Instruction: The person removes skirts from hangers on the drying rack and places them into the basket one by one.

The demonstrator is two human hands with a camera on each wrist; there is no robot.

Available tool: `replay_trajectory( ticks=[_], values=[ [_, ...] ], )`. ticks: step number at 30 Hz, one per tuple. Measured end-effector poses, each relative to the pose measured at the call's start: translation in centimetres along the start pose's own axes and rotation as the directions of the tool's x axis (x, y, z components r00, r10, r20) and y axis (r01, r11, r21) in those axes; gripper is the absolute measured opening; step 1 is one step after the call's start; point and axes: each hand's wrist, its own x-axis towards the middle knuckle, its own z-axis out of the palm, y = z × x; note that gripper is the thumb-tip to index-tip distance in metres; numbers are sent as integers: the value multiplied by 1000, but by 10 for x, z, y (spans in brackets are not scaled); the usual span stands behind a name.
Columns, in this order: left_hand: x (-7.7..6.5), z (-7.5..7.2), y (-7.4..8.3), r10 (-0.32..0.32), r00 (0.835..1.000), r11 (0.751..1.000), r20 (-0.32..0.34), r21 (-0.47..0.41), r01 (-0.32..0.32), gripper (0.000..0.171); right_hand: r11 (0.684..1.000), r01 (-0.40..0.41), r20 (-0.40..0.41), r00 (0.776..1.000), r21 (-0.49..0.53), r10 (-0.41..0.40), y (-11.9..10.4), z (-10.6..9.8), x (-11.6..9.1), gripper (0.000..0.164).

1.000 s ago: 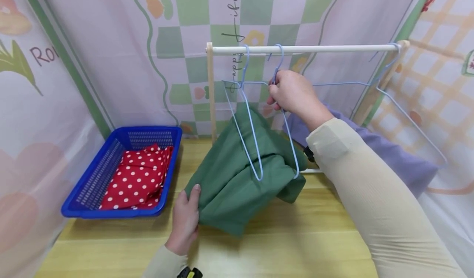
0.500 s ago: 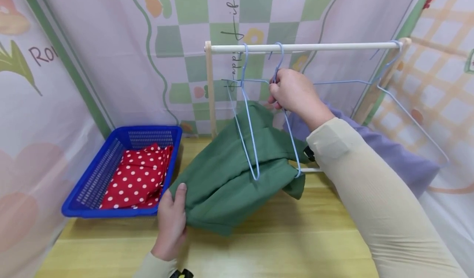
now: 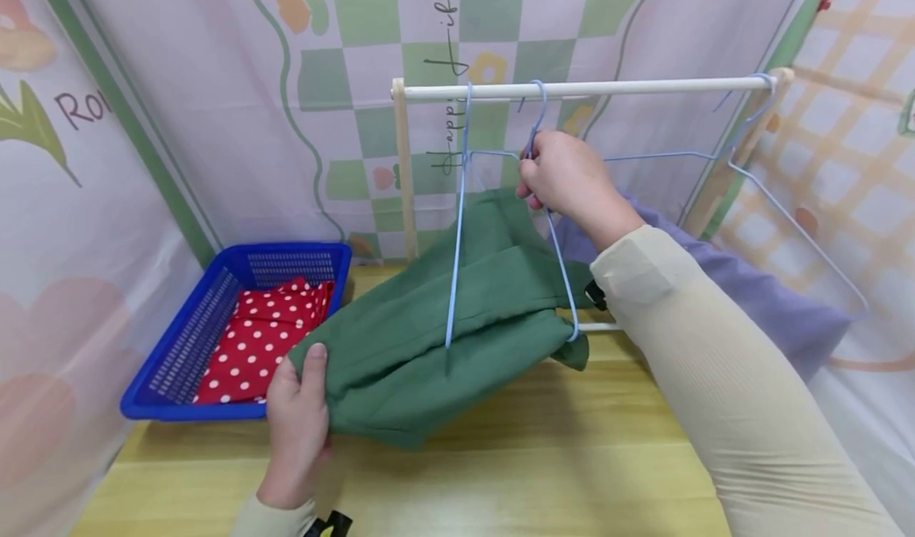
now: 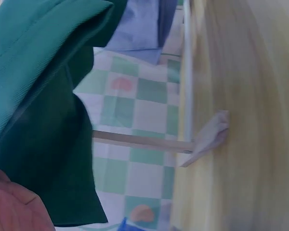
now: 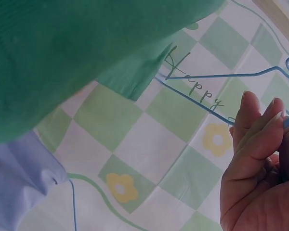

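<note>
A green garment [image 3: 429, 307] stretches slantwise below the rack's rail in the head view. My left hand [image 3: 299, 410] grips its left end, thumb on top and fingers underneath. My right hand [image 3: 572, 175] pinches a light blue wire hanger [image 3: 561, 263] just below its hook, which hangs on the rail. The lower corner of this hanger lies in front of the cloth's right part. Another blue hanger [image 3: 457, 243], seen nearly edge-on, crosses in front of the cloth's middle. In the right wrist view, my right hand's fingers [image 5: 260, 125] curl at the wire.
The rack's white rail [image 3: 643, 86] spans wooden posts. At its right end hangs a third hanger [image 3: 801, 235], with a purple garment [image 3: 758, 314] below. A blue basket [image 3: 167, 346] holding a red polka-dot cloth [image 3: 250, 346] stands left on the wooden table [image 3: 572, 457].
My left hand has pulled the green garment's end leftward, stretching the cloth out. The left hanger has turned to nearly edge-on. My right hand has stayed on its hanger.
</note>
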Motion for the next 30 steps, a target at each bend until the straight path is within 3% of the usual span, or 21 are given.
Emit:
replay_trajectory(
  ticks=[5,11,16,23,30],
  values=[
    [0,-1,18,90,996,994,-28,-51,-91,35,1000,4,-1,1000,3,-4,1,1,0,27],
    [1,-2,42,207,978,969,-33,-132,-210,28,1000,16,-17,1000,0,-16,2,1,0,26],
    [6,-5,56,291,956,932,-28,-216,-290,27,1000,25,-20,999,-11,-26,3,1,0,25],
    [10,-12,67,347,937,890,-45,-299,-344,26,1000,21,-16,1000,-2,-21,3,0,1,25],
    [19,-18,86,389,917,818,-86,-425,-387,17,1000,19,-24,1000,-6,-19,5,0,3,25]
  ],
)
